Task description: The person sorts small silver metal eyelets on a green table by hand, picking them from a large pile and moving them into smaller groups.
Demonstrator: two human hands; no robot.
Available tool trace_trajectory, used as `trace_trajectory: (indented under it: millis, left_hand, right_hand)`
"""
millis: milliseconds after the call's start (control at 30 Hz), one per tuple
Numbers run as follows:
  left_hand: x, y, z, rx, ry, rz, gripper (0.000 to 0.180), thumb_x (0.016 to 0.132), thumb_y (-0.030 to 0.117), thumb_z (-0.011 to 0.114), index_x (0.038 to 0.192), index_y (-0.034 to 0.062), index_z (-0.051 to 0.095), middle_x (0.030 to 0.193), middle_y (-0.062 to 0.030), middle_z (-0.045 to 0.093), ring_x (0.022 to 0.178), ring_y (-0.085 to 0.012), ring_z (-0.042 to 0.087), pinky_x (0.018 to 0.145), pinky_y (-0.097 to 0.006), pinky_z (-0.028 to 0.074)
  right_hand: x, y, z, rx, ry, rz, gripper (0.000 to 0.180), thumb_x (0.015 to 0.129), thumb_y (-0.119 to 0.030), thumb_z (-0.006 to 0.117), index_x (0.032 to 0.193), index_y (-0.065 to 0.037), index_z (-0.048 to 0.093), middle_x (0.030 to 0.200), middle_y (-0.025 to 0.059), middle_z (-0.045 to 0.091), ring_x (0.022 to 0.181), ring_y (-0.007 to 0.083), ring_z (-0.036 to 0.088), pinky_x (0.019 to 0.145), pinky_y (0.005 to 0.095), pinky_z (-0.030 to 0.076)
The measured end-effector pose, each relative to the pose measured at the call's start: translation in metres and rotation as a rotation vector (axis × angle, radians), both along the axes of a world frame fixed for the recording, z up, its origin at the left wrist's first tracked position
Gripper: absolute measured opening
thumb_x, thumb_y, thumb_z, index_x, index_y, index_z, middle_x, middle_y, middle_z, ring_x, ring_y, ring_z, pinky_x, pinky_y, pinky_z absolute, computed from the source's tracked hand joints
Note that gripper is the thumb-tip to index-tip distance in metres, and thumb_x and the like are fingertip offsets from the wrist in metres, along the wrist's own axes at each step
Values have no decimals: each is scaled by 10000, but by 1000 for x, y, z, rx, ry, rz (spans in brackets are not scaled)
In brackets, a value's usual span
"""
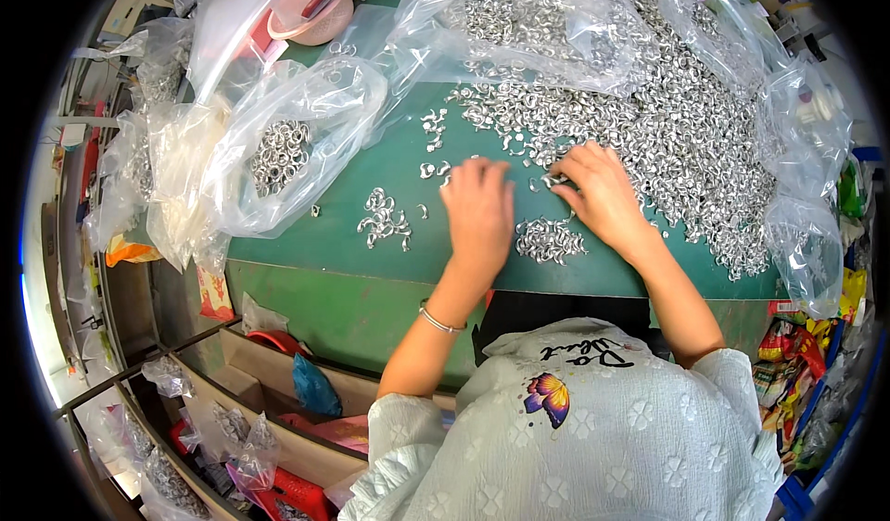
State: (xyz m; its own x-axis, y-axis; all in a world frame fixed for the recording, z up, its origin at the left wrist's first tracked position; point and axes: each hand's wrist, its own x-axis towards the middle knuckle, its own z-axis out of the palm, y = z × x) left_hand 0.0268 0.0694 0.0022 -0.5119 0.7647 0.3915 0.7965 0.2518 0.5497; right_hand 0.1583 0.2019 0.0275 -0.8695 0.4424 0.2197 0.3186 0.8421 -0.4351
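Note:
A large heap of small curved silver metal pieces (691, 141) spreads over the green table (324, 243). At its near edge my right hand (601, 187) pinches one silver metal piece (553, 180) between thumb and fingers. My left hand (480, 210) is lowered beside a few loose pieces (434, 170); its fingers are bent and smeared by motion, so what they hold is hidden. Between my wrists, close to the table's front edge, lies a small pile of pieces (549, 241). Another small group (383, 220) rests left of my left hand.
A clear plastic bag (357, 95) with silver rings (281, 155) inside stands open at the left. Clear plastic sheeting (593, 62) partly covers the heap. A pink basket (320, 22) sits at the back left. Below the table at left is a compartmented wooden drawer (306, 438).

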Motion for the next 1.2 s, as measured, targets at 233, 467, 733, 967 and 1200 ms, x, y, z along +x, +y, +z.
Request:
trace_trajectory:
  millis: [233, 467, 733, 967, 1200]
  left_hand:
    - [4, 1, -7, -83, -17, -88, 274, 792, 59, 702, 1054, 62, 623, 995, -83, 541, 922, -267, 529, 784, -378, 375]
    - [11, 6, -5, -48, -81, -168, 275, 781, 22, 698, 1042, 49, 616, 955, -93, 554, 918, -265, 536, 769, -375, 392]
    - [6, 1, -4, 63, -323, -184, 194, 810, -62, 641, 996, -19, 609, 912, -137, 608, 815, -289, 606, 724, -367, 481]
    - [0, -3, 0, 132, -309, -53, 153, 842, -74, 599, 988, -28, 604, 904, -156, 618, 801, -298, 617, 716, -366, 491]
    - [4, -28, 7, 25, -249, -74, 181, 863, -25, 575, 1040, -2, 604, 1023, -141, 578, 931, -328, 549, 808, -399, 448]
  right_hand:
    - [1, 7, -8, 192, -20, -181, 178, 765, -60, 682, 939, -59, 645, 932, 70, 554, 928, 266, 508, 781, 382, 391]
    - [-31, 5, -18, 205, 109, 48, 205, 797, -108, 667, 996, -55, 660, 1143, 89, 564, 1108, 276, 494, 911, 395, 382]
    - [-21, 6, -8, 157, 132, -100, 169, 766, -55, 657, 934, -47, 645, 1060, 80, 570, 1057, 270, 500, 914, 419, 358]
    - [-61, 0, -18, 226, 62, 73, 71, 745, -97, 675, 799, -56, 655, 979, 55, 576, 981, 240, 495, 847, 381, 360]
    - [-15, -18, -7, -110, 72, 364, 96, 768, -75, 673, 864, -71, 671, 948, 44, 579, 978, 227, 520, 864, 392, 370]
